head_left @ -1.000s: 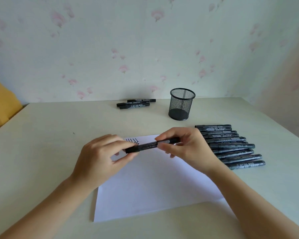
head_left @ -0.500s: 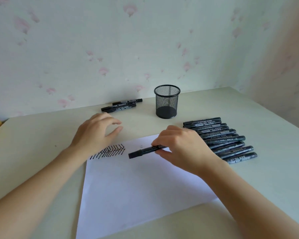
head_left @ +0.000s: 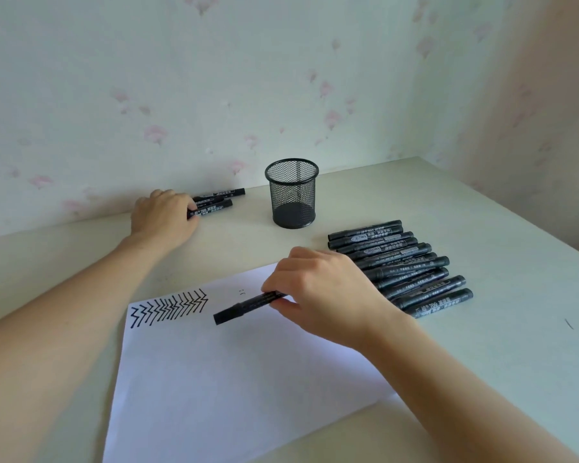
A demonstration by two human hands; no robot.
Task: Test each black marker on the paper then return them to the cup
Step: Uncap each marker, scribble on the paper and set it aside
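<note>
The left hand (head_left: pixel 163 217) grips one of three black markers by the wall (head_left: pixel 214 202), hiding their ends; one black mesh cup (head_left: pixel 292 194); the right hand (head_left: pixel 328 294) pinches one capped black marker (head_left: pixel 244 306) over the white paper (head_left: pixel 231 379); about ten black markers in a row (head_left: pixel 401 267), partly hidden

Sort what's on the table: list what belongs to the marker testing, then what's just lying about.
Job: held marker, marker row, far markers, paper, cup, both hands.
Lying about: nothing; only a stray ink mark on the table.
</note>
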